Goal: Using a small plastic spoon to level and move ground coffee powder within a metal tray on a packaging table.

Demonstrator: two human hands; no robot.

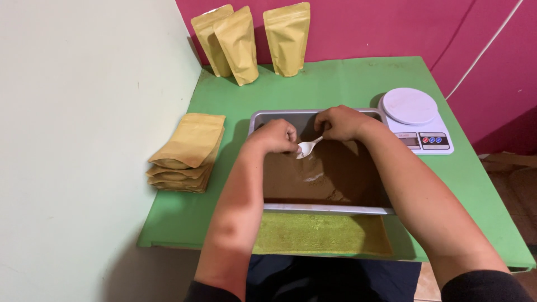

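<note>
While hovering over the metal tray [324, 210] of brown powder [330, 176], the right hand [340, 123] is gripping a white plastic spoon [306, 147], the left hand [275, 136] curling closed at its bowl

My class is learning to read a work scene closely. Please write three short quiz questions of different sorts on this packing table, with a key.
1. True or false: the kitchen scale has a pouch on its platform.
2. How many standing pouches are at the wall? A two, B three, C five.
3. Fill in: the white spoon is above the metal tray of brown ____.

Key:
1. False; nothing lies on it.
2. B.
3. Powder. The right hand holds the spoon's handle, the left hand is at its bowl; flat pouches are stacked left of the tray.
</note>
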